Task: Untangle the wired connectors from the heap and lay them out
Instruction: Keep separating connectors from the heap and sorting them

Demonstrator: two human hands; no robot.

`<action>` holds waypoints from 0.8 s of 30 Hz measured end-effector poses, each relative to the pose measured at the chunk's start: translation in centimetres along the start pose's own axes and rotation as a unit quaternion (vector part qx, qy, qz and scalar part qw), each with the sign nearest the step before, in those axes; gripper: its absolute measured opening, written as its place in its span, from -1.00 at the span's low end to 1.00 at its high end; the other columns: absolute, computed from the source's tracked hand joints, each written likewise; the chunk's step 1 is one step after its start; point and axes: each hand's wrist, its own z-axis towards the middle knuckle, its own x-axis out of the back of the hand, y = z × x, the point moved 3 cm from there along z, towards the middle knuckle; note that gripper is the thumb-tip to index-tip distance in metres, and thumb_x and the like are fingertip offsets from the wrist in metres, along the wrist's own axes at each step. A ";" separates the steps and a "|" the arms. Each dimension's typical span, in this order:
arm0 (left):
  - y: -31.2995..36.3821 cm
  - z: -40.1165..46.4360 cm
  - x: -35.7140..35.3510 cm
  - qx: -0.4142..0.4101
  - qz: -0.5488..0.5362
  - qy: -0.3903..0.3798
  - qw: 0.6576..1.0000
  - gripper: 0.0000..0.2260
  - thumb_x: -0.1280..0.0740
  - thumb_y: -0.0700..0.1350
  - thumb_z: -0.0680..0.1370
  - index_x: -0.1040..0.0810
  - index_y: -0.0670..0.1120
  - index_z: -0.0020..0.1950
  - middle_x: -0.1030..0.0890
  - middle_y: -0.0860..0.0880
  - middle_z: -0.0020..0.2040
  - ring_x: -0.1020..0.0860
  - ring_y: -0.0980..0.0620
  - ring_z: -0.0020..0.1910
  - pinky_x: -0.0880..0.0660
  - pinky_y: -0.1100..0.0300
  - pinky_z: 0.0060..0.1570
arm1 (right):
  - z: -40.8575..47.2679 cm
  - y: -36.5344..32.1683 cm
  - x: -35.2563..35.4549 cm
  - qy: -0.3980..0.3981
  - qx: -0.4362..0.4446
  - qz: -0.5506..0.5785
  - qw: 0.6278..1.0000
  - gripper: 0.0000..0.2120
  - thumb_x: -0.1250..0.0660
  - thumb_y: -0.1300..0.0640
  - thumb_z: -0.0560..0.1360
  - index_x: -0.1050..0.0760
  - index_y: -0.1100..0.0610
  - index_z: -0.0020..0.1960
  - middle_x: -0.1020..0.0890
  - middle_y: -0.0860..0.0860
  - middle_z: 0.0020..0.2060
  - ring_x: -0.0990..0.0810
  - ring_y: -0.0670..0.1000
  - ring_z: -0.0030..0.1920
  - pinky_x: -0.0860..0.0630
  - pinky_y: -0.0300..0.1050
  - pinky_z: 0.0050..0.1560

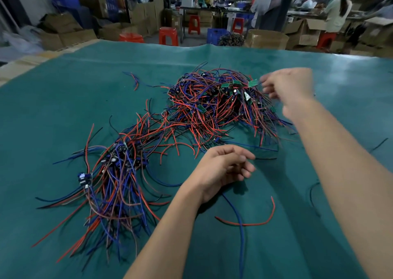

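A tangled heap of red, blue and black wired connectors (217,106) with small green boards lies at the middle of the green table mat (85,100). A second bunch of laid-out connectors (119,176) spreads at the near left. My right hand (287,87), blurred, reaches over the heap's right side and pinches a small green board (253,83) at its fingertips. My left hand (225,168) hovers near the heap's front edge with its fingers loosely curled and nothing visibly in it. A blue wire (239,221) runs out from under it.
Loose wires lie on the mat: a red one (255,222) at the near right, black ones (312,193) further right, a short red and blue pair (134,80) at the far left. Beyond the table's far edge stand cardboard boxes (266,38), red stools (169,35) and people at benches.
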 end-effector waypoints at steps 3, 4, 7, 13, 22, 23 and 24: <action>0.0 0.0 0.1 -0.002 -0.018 0.010 1.000 -0.81 -0.21 -0.34 0.59 -0.61 -0.18 -0.02 -0.66 -0.14 -0.23 -0.59 0.05 -0.33 -0.52 0.30 -0.28 | -0.9 -1.9 3.4 0.054 0.076 -0.024 0.995 -0.76 -0.31 0.31 0.41 -0.68 0.05 -0.27 -0.69 -0.02 -0.35 -0.59 -0.14 -0.49 -0.43 -0.29 -0.43; 0.0 0.1 0.2 -0.004 -0.024 0.016 1.000 -0.82 -0.22 -0.34 0.59 -0.60 -0.19 0.01 -0.67 -0.15 -0.20 -0.60 0.04 -0.32 -0.53 0.29 -0.27 | -1.8 -2.4 4.4 0.071 0.103 -0.048 0.991 -0.75 -0.30 0.27 0.40 -0.68 0.00 -0.28 -0.70 -0.07 -0.36 -0.62 -0.14 -0.47 -0.45 -0.28 -0.39; 0.0 0.3 0.4 -0.011 -0.054 0.039 0.998 -0.85 -0.22 -0.26 0.63 -0.58 -0.19 0.10 -0.69 -0.18 -0.11 -0.66 -0.02 -0.26 -0.57 0.26 -0.25 | -6.3 -3.1 5.5 0.097 0.221 -0.162 0.957 -0.71 -0.25 0.19 0.41 -0.71 -0.08 -0.23 -0.66 -0.13 -0.44 -0.64 -0.13 -0.44 -0.53 -0.24 -0.26; 0.3 0.6 0.1 0.021 -0.133 0.079 0.988 -0.71 -0.20 0.03 0.67 -0.63 -0.09 -0.04 -0.66 -0.03 -0.25 -0.62 0.07 -0.35 -0.57 0.26 -0.34 | -16.6 2.8 0.5 -0.171 0.339 -0.327 0.865 -0.81 -0.26 0.24 0.49 -0.67 0.13 -0.11 -0.70 0.05 -0.14 -0.65 0.18 -0.11 -0.58 0.11 -0.06; 0.4 0.5 0.4 -0.017 -0.104 0.060 0.993 -0.75 -0.13 -0.09 0.70 -0.54 -0.20 0.13 -0.66 -0.13 -0.22 -0.63 0.00 -0.34 -0.57 0.22 -0.36 | -16.8 6.1 1.5 -0.344 0.029 0.079 0.935 -0.74 -0.35 0.40 0.55 -0.73 0.11 -0.04 -0.75 -0.06 0.04 -0.71 0.12 -0.36 -0.46 -0.19 -0.55; 0.4 0.4 0.5 -0.021 -0.103 0.060 0.993 -0.75 -0.14 -0.08 0.70 -0.53 -0.19 0.15 -0.62 -0.11 -0.27 -0.58 0.03 -0.41 -0.52 0.26 -0.45 | -16.7 6.2 1.7 -0.369 -0.006 0.131 0.920 -0.76 -0.33 0.40 0.57 -0.73 0.17 0.00 -0.74 -0.02 0.10 -0.73 0.15 -0.27 -0.49 -0.17 -0.54; 0.4 0.4 0.6 -0.025 -0.103 0.064 0.992 -0.75 -0.14 -0.06 0.69 -0.54 -0.18 0.15 -0.58 -0.09 -0.30 -0.53 0.06 -0.46 -0.46 0.29 -0.52 | -16.7 6.1 1.9 -0.397 -0.032 0.171 0.901 -0.80 -0.33 0.38 0.57 -0.72 0.23 0.04 -0.73 0.04 0.13 -0.75 0.17 -0.16 -0.54 -0.16 -0.49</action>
